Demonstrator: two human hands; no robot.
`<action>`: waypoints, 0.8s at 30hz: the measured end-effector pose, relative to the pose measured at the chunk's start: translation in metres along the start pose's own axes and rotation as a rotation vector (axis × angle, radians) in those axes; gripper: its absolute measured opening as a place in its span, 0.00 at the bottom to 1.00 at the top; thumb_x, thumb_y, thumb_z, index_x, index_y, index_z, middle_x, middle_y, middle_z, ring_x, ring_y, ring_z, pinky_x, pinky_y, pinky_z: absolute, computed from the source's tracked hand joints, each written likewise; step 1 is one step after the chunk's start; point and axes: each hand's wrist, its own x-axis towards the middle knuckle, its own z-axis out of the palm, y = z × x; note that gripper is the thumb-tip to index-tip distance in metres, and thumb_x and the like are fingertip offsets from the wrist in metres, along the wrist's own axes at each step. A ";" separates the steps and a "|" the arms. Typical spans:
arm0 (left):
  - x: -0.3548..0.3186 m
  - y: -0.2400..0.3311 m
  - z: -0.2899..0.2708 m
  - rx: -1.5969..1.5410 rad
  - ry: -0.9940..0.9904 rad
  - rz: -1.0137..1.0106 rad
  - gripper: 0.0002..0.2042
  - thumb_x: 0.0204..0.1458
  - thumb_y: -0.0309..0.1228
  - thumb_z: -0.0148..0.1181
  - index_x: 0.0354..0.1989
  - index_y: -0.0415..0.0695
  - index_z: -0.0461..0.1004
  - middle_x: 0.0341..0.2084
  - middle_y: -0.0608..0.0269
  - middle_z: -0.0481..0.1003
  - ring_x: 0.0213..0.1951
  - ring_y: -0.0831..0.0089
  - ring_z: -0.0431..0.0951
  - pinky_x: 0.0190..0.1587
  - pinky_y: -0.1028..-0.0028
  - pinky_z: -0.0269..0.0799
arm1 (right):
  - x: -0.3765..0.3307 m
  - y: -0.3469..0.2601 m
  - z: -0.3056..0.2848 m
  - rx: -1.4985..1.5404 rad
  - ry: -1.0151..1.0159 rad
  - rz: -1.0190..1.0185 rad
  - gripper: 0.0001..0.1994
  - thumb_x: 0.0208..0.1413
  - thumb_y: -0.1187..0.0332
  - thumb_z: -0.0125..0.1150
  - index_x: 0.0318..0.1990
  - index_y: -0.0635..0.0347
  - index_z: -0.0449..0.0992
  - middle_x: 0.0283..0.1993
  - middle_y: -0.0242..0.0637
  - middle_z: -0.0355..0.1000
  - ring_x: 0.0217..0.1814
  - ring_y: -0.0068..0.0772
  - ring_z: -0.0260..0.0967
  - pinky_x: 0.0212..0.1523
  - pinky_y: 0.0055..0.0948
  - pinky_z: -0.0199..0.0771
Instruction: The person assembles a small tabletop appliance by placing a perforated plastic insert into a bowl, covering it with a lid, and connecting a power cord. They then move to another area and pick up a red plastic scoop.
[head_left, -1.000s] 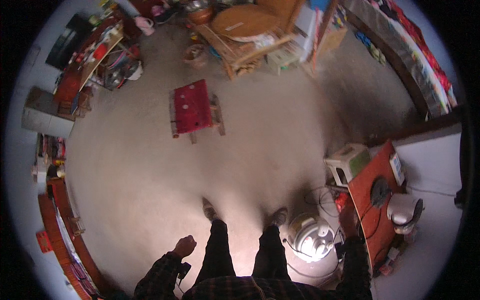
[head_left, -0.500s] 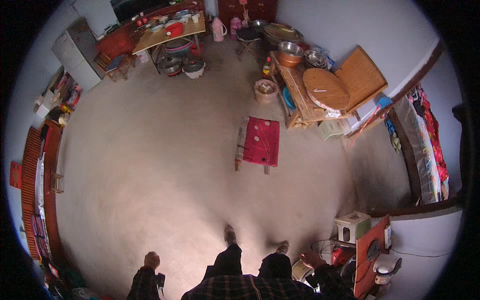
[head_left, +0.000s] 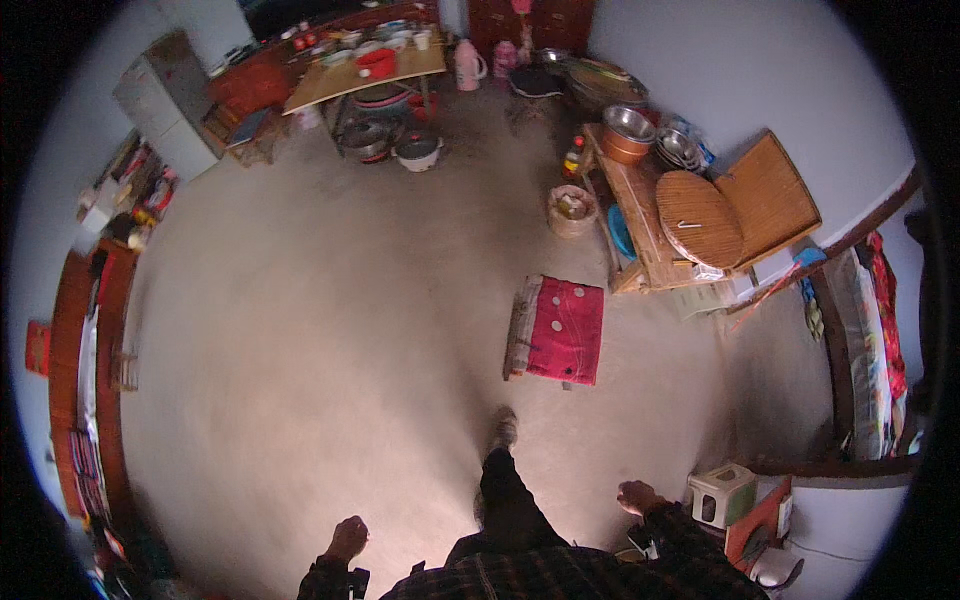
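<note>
My left hand (head_left: 348,537) hangs over the bare floor at the lower left, its fingers curled in and nothing visible in them. On the other side, my right hand (head_left: 637,496) is held out beside the pale plastic stool (head_left: 722,497), apart from it. Its fingers are loosely bent and a little apart, with nothing seen in them. Something small and dark sits at each sleeve cuff. One shoe (head_left: 506,430) is stepped forward, just short of a low stool with a red cloth cover (head_left: 566,330). My other foot is mostly hidden behind the leg.
A wooden bench (head_left: 640,215) at the right bears metal bowls (head_left: 629,125) and a round board (head_left: 700,218). Beside it stands a lined bin (head_left: 572,210). Farther back are a table (head_left: 330,80) with dishes, pots (head_left: 417,152) under it, and a fridge (head_left: 170,110). A long wooden seat (head_left: 75,360) lines the left wall.
The room has shifted in view, and the red-covered stool is nearer my feet. One leg has swung forward. My right hand has drawn away from the clutter beside the pale stool.
</note>
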 end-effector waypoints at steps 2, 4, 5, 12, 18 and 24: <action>0.016 0.016 -0.022 0.090 -0.024 -0.076 0.07 0.48 0.33 0.61 0.26 0.43 0.77 0.29 0.51 0.77 0.34 0.55 0.80 0.36 0.58 0.78 | 0.021 0.004 -0.022 0.175 0.118 0.019 0.12 0.60 0.63 0.49 0.39 0.60 0.76 0.39 0.48 0.77 0.48 0.54 0.75 0.47 0.51 0.75; 0.025 0.032 -0.042 0.004 0.057 -0.134 0.07 0.51 0.32 0.57 0.26 0.42 0.76 0.26 0.51 0.78 0.31 0.54 0.81 0.36 0.57 0.78 | 0.043 0.003 -0.051 0.221 0.218 0.009 0.12 0.59 0.62 0.50 0.37 0.60 0.76 0.38 0.49 0.77 0.47 0.54 0.75 0.44 0.51 0.75; 0.025 0.041 -0.049 -0.051 0.050 -0.219 0.08 0.52 0.32 0.55 0.27 0.42 0.75 0.25 0.51 0.78 0.31 0.54 0.81 0.37 0.57 0.78 | 0.050 0.000 -0.066 0.255 0.233 0.011 0.12 0.58 0.62 0.50 0.36 0.60 0.75 0.37 0.50 0.77 0.46 0.54 0.75 0.43 0.51 0.75; 0.047 0.082 -0.081 -0.183 -0.062 -0.433 0.10 0.53 0.34 0.54 0.27 0.41 0.73 0.22 0.52 0.80 0.27 0.60 0.83 0.35 0.61 0.79 | 0.087 -0.015 -0.167 0.266 0.212 0.010 0.11 0.55 0.62 0.55 0.36 0.59 0.76 0.36 0.48 0.78 0.42 0.54 0.77 0.42 0.49 0.77; 0.082 0.093 -0.110 -0.309 -0.050 -0.619 0.12 0.54 0.35 0.55 0.26 0.38 0.72 0.20 0.55 0.79 0.22 0.61 0.82 0.27 0.65 0.79 | 0.107 -0.019 -0.202 0.200 0.170 0.060 0.09 0.56 0.63 0.55 0.34 0.58 0.79 0.39 0.44 0.77 0.44 0.48 0.77 0.43 0.46 0.78; 0.138 0.032 -0.141 0.001 -0.207 -0.134 0.09 0.49 0.34 0.59 0.26 0.40 0.74 0.21 0.57 0.78 0.20 0.64 0.79 0.26 0.62 0.78 | 0.115 -0.030 -0.237 0.026 0.113 -0.079 0.08 0.56 0.64 0.55 0.34 0.53 0.80 0.39 0.39 0.76 0.43 0.46 0.77 0.42 0.43 0.79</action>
